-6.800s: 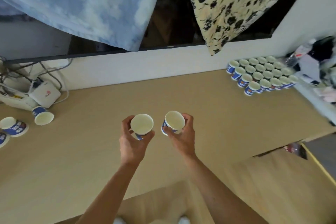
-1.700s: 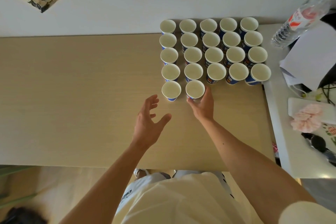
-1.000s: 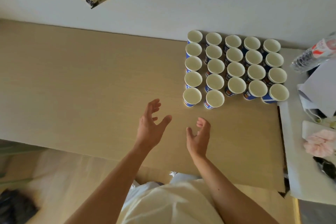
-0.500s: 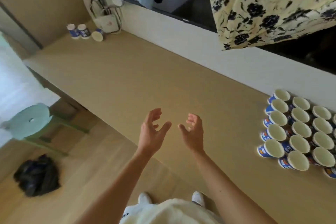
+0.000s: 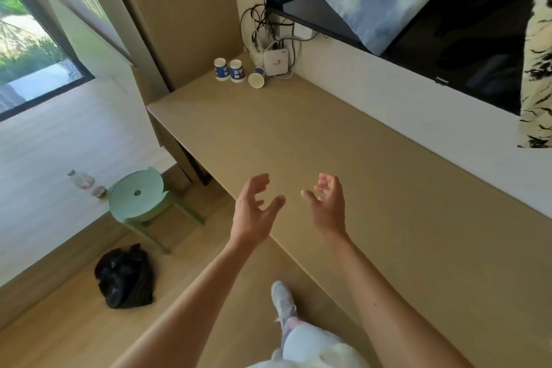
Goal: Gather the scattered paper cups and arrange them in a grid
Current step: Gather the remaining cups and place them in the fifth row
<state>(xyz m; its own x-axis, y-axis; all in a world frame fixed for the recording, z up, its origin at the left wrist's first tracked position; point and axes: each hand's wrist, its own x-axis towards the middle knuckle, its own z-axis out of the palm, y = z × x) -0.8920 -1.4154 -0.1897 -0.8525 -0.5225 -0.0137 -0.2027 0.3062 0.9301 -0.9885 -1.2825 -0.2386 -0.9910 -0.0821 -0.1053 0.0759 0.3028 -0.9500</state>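
Three blue-and-white paper cups stand out at the far end of the long tan table (image 5: 373, 188). Two of them (image 5: 221, 69) (image 5: 236, 71) rest upside down side by side. The third cup (image 5: 257, 78) lies on its side, its mouth facing me. My left hand (image 5: 254, 215) and my right hand (image 5: 327, 206) hover empty over the table's near part, fingers loosely spread, palms turned toward each other. Both hands are far from the cups. The grid of cups is out of view.
A white router box (image 5: 276, 62) with tangled cables sits against the wall behind the cups. A dark screen (image 5: 448, 24) hangs above the table, draped with cloths. On the floor to the left are a green stool (image 5: 139, 196), a black bag (image 5: 125, 276) and a bottle (image 5: 80, 179).
My view has swung left, away from the cup grid, which has left the frame. The three cups at the table's far end look nearer. Both hands stay empty and open.
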